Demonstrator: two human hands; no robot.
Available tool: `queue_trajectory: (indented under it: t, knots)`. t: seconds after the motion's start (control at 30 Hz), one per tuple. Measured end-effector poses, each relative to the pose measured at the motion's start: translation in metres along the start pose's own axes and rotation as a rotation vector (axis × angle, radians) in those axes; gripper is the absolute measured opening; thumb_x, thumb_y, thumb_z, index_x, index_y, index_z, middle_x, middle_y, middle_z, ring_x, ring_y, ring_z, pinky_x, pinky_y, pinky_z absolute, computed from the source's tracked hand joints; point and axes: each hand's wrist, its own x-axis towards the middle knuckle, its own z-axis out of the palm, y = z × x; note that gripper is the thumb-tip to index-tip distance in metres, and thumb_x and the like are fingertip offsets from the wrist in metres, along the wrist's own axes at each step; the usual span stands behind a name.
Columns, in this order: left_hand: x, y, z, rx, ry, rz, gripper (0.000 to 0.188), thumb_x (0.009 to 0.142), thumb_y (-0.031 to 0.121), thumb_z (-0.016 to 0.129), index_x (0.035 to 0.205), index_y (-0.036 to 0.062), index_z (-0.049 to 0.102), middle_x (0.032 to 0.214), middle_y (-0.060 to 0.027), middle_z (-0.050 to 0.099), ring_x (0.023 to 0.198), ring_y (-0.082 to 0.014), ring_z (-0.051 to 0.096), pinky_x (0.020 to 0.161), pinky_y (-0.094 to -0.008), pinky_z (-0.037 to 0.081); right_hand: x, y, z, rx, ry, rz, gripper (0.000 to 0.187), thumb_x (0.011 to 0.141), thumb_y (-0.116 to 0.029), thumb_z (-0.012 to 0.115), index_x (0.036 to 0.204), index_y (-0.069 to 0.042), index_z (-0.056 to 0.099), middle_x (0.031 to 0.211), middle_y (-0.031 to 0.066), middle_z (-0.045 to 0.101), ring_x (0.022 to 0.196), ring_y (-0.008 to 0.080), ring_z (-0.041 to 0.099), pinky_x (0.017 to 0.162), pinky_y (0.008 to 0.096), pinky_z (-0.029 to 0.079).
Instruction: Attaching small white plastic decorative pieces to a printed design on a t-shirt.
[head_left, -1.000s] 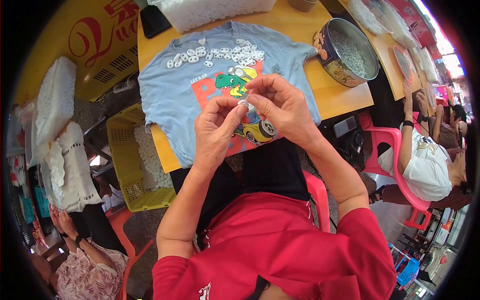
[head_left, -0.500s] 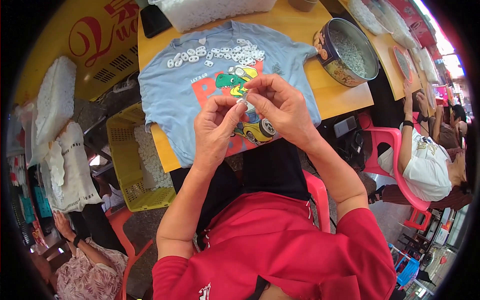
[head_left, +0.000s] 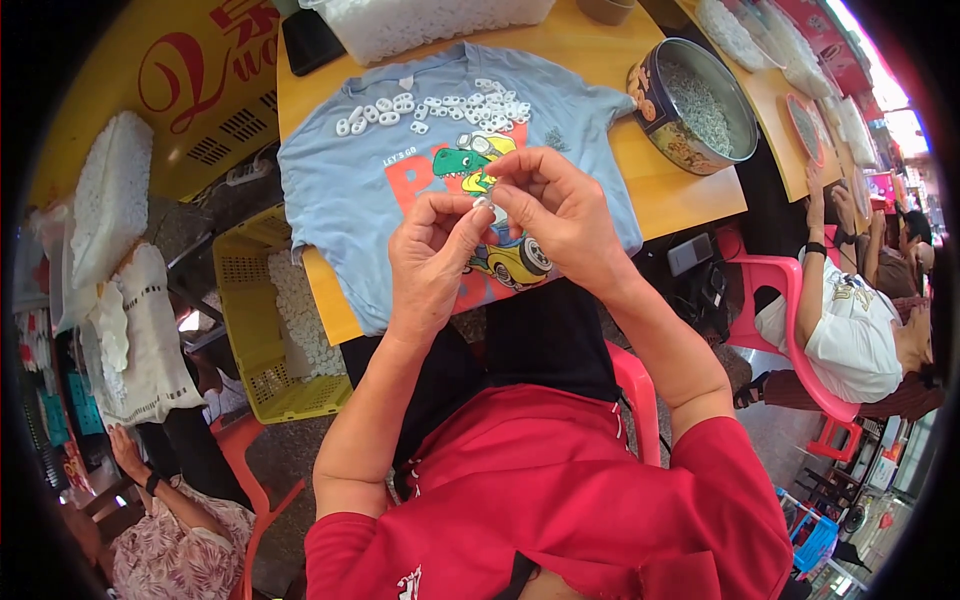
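Observation:
Both my hands meet above a light blue T-shirt (head_left: 335, 215) with a cartoon dinosaur print, spread over the table. A small white plastic piece (head_left: 482, 202) is pinched between the thumb and forefinger of my left hand (head_left: 432, 260). Close against it, the thumb and fingertips of my right hand (head_left: 565, 215) are pressed together; whatever they grip is too small to name. Beyond my hands, several white plastic pieces (head_left: 450, 106) with holes lie scattered on the shirt. To the right stands a round tin (head_left: 645, 112) holding many small metallic parts (head_left: 705, 112).
A tub (head_left: 350, 45) of white pieces stands at the table's far side, beside a flat black object (head_left: 308, 42). Left of the wooden table (head_left: 690, 200) is a yellow crate (head_left: 240, 350). Co-workers sit at left (head_left: 185, 530) and right (head_left: 850, 330), the right one on a pink chair (head_left: 790, 290).
My hands stay together in nearly the same place, with only a slight shift of the fingers. The shirt and the pieces on it have edged very slightly to the right.

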Motion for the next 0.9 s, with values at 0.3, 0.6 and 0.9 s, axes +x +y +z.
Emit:
queue_trajectory:
  t: [0.3,0.6,0.9]
  knots:
    - [-0.0001,0.0021,0.0005,-0.006,-0.008,0.014,0.01,0.093,0.007,0.066,0.099,0.0001,0.06,0.089,-0.0049,0.066,0.077,-0.0091,0.063,0.069,-0.0225,0.051,-0.0004,-0.0019,0.0023,0.155,0.026,0.094,0.022,0.093,-0.007,0.064,0.111,0.004,0.058,0.092,0.0046,0.062,0.07,0.0073,0.055,0.062,0.0214,0.047]
    - [0.0007,-0.0001,-0.002,-0.013,-0.019,0.002,0.012,0.093,0.008,0.066,0.099,0.0002,0.06,0.089,-0.0049,0.067,0.076,-0.0091,0.064,0.068,-0.0222,0.051,-0.0029,0.0005,0.0061,-0.015,0.055,-0.042,0.02,0.095,-0.006,0.062,0.112,0.003,0.058,0.091,0.003,0.062,0.074,0.006,0.055,0.065,0.0208,0.046]
    - [0.0009,-0.0013,-0.002,-0.026,-0.019,0.002,0.012,0.093,0.007,0.066,0.099,-0.0004,0.06,0.09,-0.0053,0.068,0.078,-0.0094,0.064,0.068,-0.0224,0.051,-0.0026,-0.0014,0.0066,-0.054,0.039,-0.03,0.02,0.095,-0.005,0.061,0.112,0.003,0.058,0.093,0.0034,0.063,0.073,0.0061,0.056,0.065,0.021,0.047]
